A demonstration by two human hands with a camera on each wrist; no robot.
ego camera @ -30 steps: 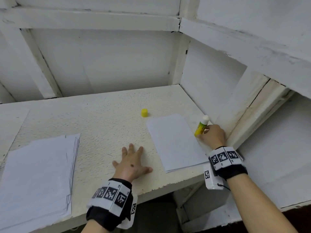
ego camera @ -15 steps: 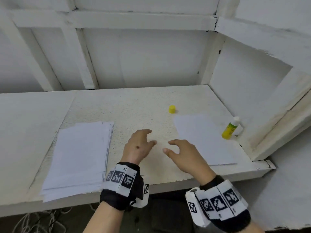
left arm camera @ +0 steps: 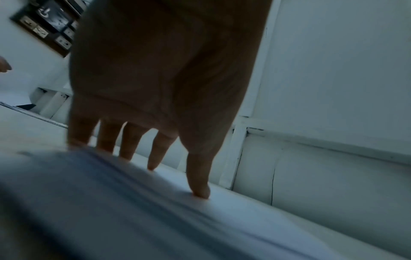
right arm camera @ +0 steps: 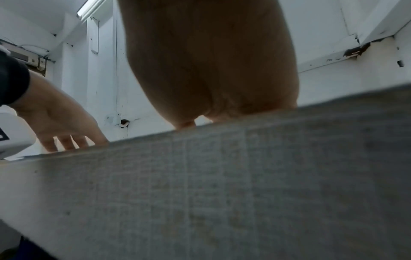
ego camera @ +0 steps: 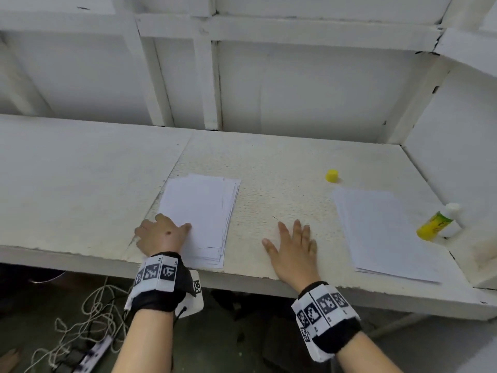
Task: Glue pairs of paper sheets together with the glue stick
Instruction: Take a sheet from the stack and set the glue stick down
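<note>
Left hand: fingertips on stack, front edge, gripping nothing | Right hand: flat, spread on counter, holding nothing

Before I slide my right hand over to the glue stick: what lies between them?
Head view: the right-hand paper sheets lie between the right hand and the glue stick.

A stack of paper is touched at its near left corner by the left hand. To its right, the right hand is laid flat on the shelf. Farther right a second paper pile is found, with a cap behind it and the glue stick at its right.
</note>
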